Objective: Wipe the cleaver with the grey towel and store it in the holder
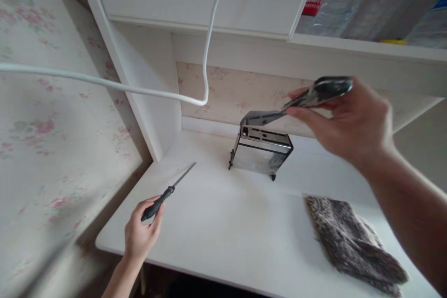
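Observation:
My left hand point(144, 230), over the left part of the white desk, is closed on the black handle of a slim file-like tool point(171, 191). Its thin grey shaft points up and to the right; I cannot tell its exact kind. Higher up on the right, my right hand point(356, 125) grips the black and silver end of a metal frame point(267, 136). A grey metal strip runs from that grip to the boxy, open part with black edges. This part stands on the desk or just above it; I cannot tell which.
A crumpled grey-brown furry cloth point(349, 242) lies on the desk point(223, 228) at the right. A white cable point(206, 74) hangs across the view. Above is a white cabinet point(202, 4), with plastic bottles point(345, 0) on its shelf. Floral wallpaper point(45, 125) covers the left wall.

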The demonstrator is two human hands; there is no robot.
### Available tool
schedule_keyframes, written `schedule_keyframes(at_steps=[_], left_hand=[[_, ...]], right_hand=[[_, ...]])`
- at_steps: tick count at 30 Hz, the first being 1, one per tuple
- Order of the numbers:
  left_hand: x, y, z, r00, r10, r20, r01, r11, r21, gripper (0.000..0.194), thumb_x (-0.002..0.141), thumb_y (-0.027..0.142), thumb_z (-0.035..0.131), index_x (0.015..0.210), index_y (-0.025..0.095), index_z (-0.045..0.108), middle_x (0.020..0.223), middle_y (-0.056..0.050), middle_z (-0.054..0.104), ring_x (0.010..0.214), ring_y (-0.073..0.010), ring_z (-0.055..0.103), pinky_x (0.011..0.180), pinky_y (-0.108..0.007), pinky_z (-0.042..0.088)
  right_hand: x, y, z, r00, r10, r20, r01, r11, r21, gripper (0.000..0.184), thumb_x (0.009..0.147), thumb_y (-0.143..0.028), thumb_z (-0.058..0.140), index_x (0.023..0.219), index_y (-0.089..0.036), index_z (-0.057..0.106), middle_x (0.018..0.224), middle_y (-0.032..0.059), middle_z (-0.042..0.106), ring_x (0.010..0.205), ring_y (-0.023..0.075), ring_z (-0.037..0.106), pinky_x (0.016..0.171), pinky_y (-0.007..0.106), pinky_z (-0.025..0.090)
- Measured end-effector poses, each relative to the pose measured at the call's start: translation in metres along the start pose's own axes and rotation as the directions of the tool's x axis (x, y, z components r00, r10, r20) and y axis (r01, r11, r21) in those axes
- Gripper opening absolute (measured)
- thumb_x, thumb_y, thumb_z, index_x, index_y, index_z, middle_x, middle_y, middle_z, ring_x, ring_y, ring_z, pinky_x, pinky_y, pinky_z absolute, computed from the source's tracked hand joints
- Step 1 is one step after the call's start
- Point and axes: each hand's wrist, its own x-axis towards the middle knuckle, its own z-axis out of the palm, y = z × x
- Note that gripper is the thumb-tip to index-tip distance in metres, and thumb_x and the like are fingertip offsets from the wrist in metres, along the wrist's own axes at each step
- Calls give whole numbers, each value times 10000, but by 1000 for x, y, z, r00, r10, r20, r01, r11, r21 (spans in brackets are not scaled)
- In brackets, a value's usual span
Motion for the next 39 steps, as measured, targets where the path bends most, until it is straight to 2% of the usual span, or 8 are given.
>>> schedule_keyframes(at_steps=[5, 10, 16, 22, 25, 29, 35, 39], left_hand=[[-13, -11, -9, 996, 74, 40, -82, 953, 292, 213, 849, 328, 636, 994, 194, 556, 939, -55, 689, 835, -178, 673, 710, -246, 517], [-28, -21, -16, 986, 79, 144, -148, 810, 567, 245, 872, 390, 597, 1003, 185, 576, 794, -22, 666, 715, -174, 658, 645, -261, 462], [-37, -17, -16, 972, -33, 234, -149, 685, 713, 304, 903, 440, 511, 1029, 189, 625, 698, -44, 676, 630, -213, 650, 566, -295, 405], [-26, -4, -11, 950, -169, 263, -101, 631, 769, 359, 925, 459, 426, 1023, 197, 651, 690, -71, 663, 589, -236, 640, 491, -288, 350], [-20, 0, -7, 941, -150, 303, -137, 652, 746, 323, 929, 423, 423, 965, 206, 660, 660, -58, 634, 599, -231, 626, 503, -289, 363], [-17, -4, -3, 910, -49, 411, -248, 729, 638, 249, 921, 303, 433, 858, 202, 652, 774, -71, 657, 756, -244, 609, 666, -323, 442], [-19, -9, 3, 931, -66, 359, -167, 798, 579, 220, 904, 349, 478, 861, 192, 626, 821, -82, 629, 774, -259, 575, 736, -358, 446], [-5, 7, 9, 963, 1, 270, -150, 834, 530, 240, 887, 385, 528, 945, 166, 607, 879, -100, 617, 819, -274, 565, 793, -401, 444]], right_hand=[[-50, -30, 64, 992, 75, 104, -95, 974, 206, 324, 790, -321, 727, 1069, -198, 617, 998, 21, 722, 848, 160, 698, 703, 252, 583], [-115, -36, 134, 957, 241, 161, -286, 874, 393, 238, 840, -316, 666, 1048, -210, 618, 984, 36, 719, 819, 154, 697, 649, 224, 585], [-182, -38, 188, 989, -61, 132, 1, 908, 419, 308, 910, -110, 449, 1166, -228, 572, 1096, 77, 686, 1073, 179, 629, 928, 358, 533], [-217, -50, 206, 947, -226, 229, 112, 899, 424, 302, 935, -101, 405, 1155, -220, 574, 1105, 74, 684, 1150, 172, 582, 1032, 404, 460], [-230, -57, 210, 922, -260, 288, 126, 902, 412, 254, 945, -118, 427, 1097, -219, 603, 1105, 59, 685, 1151, 163, 574, 1045, 393, 445], [-248, -59, 216, 877, -298, 378, 141, 910, 391, 228, 953, -140, 449, 1059, -224, 633, 1080, 29, 684, 1137, 155, 561, 1041, 359, 439], [-253, -56, 215, 741, -363, 565, 179, 918, 355, 208, 978, -215, 436, 980, -206, 644, 999, 31, 667, 1104, 162, 544, 909, 269, 485], [-245, -58, 212, 647, -381, 660, 209, 921, 327, 149, 952, -222, 499, 896, -187, 633, 924, 33, 657, 1021, 160, 548, 814, 247, 493]])
